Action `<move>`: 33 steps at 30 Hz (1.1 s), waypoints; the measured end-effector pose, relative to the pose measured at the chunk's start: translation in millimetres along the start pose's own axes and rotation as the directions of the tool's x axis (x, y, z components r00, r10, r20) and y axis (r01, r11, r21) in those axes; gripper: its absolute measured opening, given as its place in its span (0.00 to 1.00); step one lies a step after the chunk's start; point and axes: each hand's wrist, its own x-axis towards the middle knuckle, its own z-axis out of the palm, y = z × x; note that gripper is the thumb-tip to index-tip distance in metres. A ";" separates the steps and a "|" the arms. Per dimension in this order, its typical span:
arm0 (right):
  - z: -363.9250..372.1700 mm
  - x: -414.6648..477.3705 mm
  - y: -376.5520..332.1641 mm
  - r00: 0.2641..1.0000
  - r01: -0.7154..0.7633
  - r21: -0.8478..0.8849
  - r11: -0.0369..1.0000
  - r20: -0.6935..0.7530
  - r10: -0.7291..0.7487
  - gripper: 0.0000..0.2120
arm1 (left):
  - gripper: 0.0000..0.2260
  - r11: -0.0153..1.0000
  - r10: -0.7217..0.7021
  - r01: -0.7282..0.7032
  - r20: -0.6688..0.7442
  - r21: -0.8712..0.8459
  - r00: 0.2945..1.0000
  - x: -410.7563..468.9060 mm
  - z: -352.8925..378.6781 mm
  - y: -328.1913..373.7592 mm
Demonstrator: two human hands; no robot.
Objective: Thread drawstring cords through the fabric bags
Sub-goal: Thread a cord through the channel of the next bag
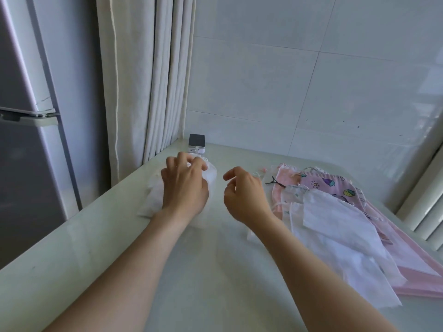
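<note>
A white fabric bag (pixel 153 200) lies on the pale table (pixel 196 271) at the left. My left hand (pixel 184 185) lies over it, fingers curled on its gathered far end. My right hand (pixel 244 195) hovers just right of it, fingers loosely curled and nothing visible between them. To the right spreads a pile of fabric bags: white ones (pixel 335 224) on top, pink ones (pixel 285 178) and a purple printed one (pixel 335 185) behind. A thin white cord (pixel 257 174) shows beyond my right hand's knuckles. A black hair clip (pixel 275 182) rests on the pink fabric.
A small white device with a dark top (pixel 196 143) stands at the table's far edge, against the tiled wall. A curtain (pixel 143 80) hangs at the back left and a grey fridge (pixel 26 140) stands to the left. A window frame (pixel 422 207) borders the right side.
</note>
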 end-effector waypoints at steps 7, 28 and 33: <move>-59.5 -10.0 41.3 0.998 0.038 -0.368 0.929 -0.031 -0.053 0.14 | 0.08 0.937 0.261 -0.197 0.203 -0.287 0.944 -27.5 16.6 48.9; -90.1 -44.4 85.5 0.954 -0.236 -0.664 0.710 -0.296 0.040 0.22 | 0.10 0.911 0.345 -0.213 0.370 -0.354 0.863 -40.9 37.5 57.4; -83.0 -41.7 87.6 0.861 -0.051 -0.604 0.795 -0.430 -0.271 0.29 | 0.18 0.903 0.288 -0.156 0.293 -0.402 0.912 -39.4 38.8 54.6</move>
